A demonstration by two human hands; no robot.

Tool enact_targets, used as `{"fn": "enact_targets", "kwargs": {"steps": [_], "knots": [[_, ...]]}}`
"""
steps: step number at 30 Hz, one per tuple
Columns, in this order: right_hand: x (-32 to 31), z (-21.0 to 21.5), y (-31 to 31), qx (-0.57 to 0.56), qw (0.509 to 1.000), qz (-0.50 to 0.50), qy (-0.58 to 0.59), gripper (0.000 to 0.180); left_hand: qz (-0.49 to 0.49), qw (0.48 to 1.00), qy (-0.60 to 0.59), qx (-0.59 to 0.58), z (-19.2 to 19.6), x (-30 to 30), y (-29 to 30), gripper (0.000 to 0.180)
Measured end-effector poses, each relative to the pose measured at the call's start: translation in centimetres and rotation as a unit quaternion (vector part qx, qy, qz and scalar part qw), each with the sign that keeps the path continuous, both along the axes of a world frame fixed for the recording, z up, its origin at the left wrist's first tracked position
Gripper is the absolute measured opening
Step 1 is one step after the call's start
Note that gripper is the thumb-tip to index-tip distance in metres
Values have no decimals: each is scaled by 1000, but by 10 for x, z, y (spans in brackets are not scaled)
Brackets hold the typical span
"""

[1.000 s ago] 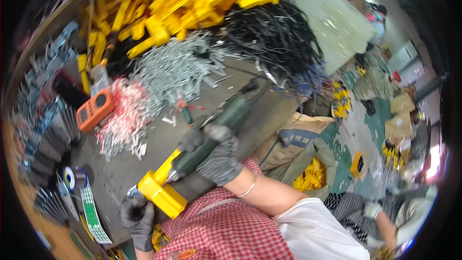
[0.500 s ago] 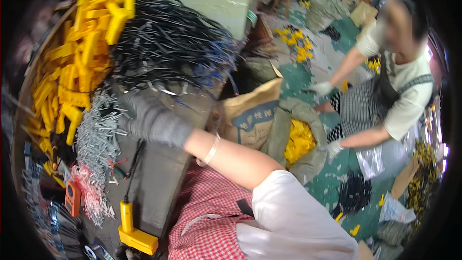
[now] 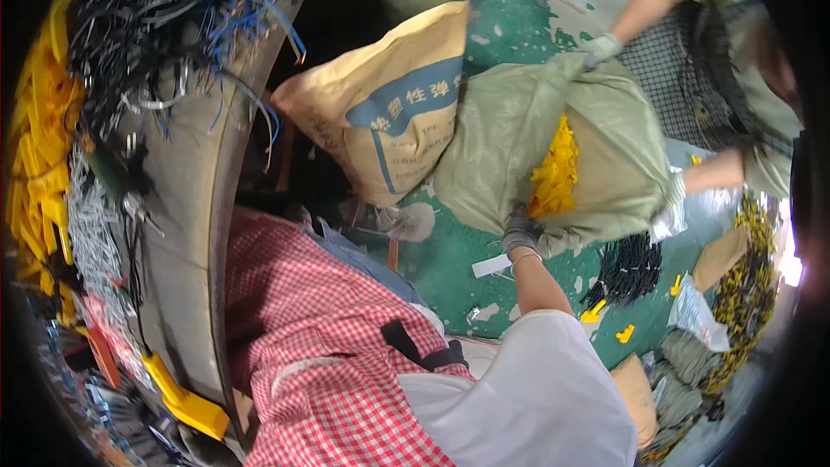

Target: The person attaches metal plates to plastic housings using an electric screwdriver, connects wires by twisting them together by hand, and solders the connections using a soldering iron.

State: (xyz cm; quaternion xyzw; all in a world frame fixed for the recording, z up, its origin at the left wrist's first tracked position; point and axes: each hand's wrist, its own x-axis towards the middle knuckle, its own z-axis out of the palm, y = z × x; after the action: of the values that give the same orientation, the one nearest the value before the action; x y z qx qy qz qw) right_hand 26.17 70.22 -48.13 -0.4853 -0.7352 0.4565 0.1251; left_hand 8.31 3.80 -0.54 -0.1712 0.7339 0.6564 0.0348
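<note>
We hold our right arm [image 3: 545, 290] straight out far, and our gloved right hand [image 3: 520, 232] hides its fingers.

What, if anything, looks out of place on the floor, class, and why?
Loose yellow plastic pieces lie scattered on the paint-worn green floor, seemingly strayed: similarly coloured pieces sit inside the pale green sack.

"Any print in front of you?"

"Yes, on the tan paper sack [image 3: 385, 112], just off my table's [image 3: 181, 242] right edge, toward the far corner. A blue band [image 3: 406, 105] across it carries a row of large pale characters."

"And under that?"

"Smaller dark print [image 3: 421, 145], beside a blue stripe [image 3: 381, 163] running down from the band; those lines are too fine for me to make out."
</note>
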Motion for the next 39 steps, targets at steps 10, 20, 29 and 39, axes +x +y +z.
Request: {"fn": "enact_targets", "kwargs": {"steps": [10, 20, 29, 39], "knots": [[120, 139, -64, -23, 822, 305, -481, 61, 65, 992, 87, 70, -33, 38, -8, 35], [93, 231, -148, -58, 739, 478, -470, 57, 144, 954, 208, 162, -55, 58, -96, 36], [-300, 450, -328, 124, 746, 654, 2, 29, 224, 945, 238, 14, -38, 58, -79, 28], [-494, 489, -411, 400, 630, 655, 120, 58, -243, 713, 235, -615, 9, 11, -33, 37]]}}
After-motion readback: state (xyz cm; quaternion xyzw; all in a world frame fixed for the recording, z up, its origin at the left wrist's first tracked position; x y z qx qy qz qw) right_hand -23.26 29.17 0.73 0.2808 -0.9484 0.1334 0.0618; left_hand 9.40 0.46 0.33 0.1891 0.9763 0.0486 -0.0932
